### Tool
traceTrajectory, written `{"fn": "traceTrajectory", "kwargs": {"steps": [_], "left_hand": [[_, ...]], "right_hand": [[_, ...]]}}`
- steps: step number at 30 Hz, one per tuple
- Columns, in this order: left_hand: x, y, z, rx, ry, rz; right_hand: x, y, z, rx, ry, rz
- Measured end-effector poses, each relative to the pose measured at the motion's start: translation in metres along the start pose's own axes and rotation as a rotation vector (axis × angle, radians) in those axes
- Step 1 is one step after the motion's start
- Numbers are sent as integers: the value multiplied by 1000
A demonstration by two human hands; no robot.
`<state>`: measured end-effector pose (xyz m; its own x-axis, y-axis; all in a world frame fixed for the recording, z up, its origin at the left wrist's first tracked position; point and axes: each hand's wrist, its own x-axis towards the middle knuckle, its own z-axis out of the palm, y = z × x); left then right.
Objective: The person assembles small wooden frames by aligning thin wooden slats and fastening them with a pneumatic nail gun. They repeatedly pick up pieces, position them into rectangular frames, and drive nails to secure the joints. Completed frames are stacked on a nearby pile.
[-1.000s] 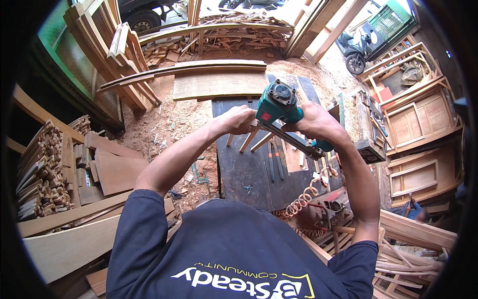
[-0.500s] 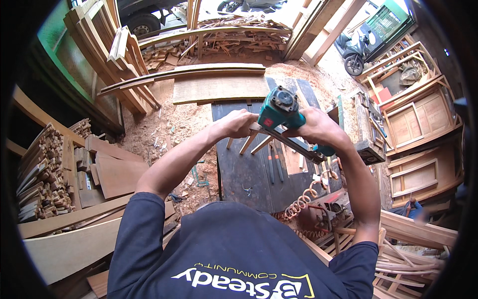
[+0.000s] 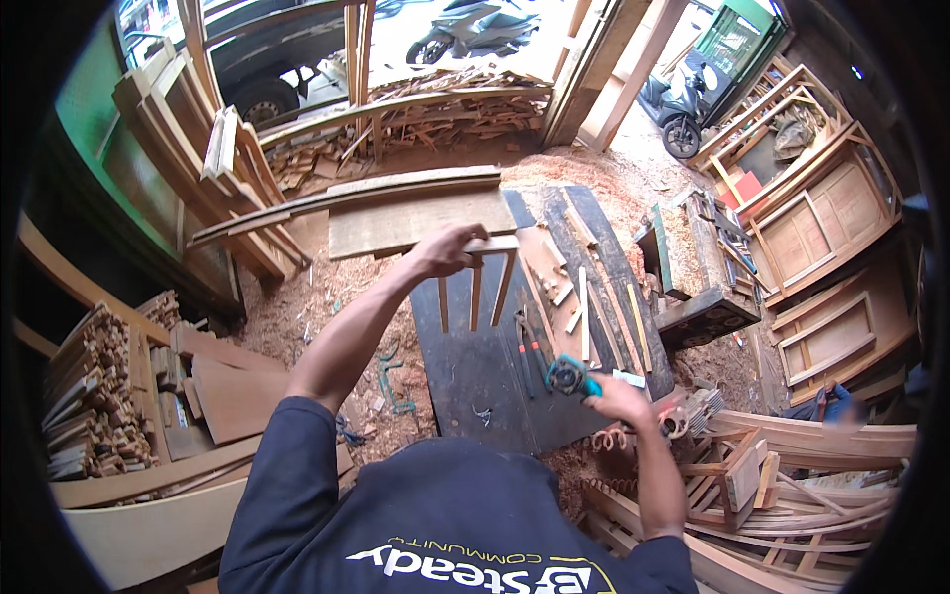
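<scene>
Over the dark workbench (image 3: 465, 396), my left hand (image 3: 450, 250) is closed on the top rail of a small wooden frame (image 3: 495, 244), whose three thin slats point down toward me. My right hand (image 3: 621, 400), at the bench's near right, is wrapped round the grip of a teal and black nail gun (image 3: 567, 375); the gun stays apart from the frame. Between the hands, pincers (image 3: 527, 351) with orange-marked handles lie on the black top. Thin wood strips (image 3: 585, 317) and short offcuts are spread along the bench's right side.
A wide plank (image 3: 416, 220) lies across the bench's far end. A coiled air hose (image 3: 609, 437) runs beside my right forearm. Stacked wood (image 3: 89, 396) stands at left, a machine table (image 3: 705, 315) at right. Another person's blue sleeve (image 3: 841, 404) shows at far right.
The nail gun has come away from the frame, down and toward me in my right hand. My left hand keeps hold of the frame, slightly further left. The view has shifted, showing more of the bench.
</scene>
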<state>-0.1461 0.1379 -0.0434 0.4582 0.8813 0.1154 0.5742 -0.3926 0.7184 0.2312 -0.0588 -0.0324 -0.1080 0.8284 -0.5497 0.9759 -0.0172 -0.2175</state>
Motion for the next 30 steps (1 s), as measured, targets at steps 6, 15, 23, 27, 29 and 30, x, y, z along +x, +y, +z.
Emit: {"fn": "traceTrajectory", "kwargs": {"steps": [6,15,23,27,29,30], "left_hand": [[-26,-54,-31,-830,329,-368],[-131,-105,171,-1640,921,-684],[-175,-74,294,-1891,1060,-1068],[-172,-52,301,-1886,825,-1127],[-173,-46,299,-1855,629,-1192],[-175,-45,298,-1831,522,-1187]], "right_hand": [[14,67,131,-16,302,218],[31,77,216,-53,541,187],[33,44,218,-10,647,252],[48,7,201,-31,777,177],[58,-11,193,77,728,109],[63,-17,188,175,677,36]]}}
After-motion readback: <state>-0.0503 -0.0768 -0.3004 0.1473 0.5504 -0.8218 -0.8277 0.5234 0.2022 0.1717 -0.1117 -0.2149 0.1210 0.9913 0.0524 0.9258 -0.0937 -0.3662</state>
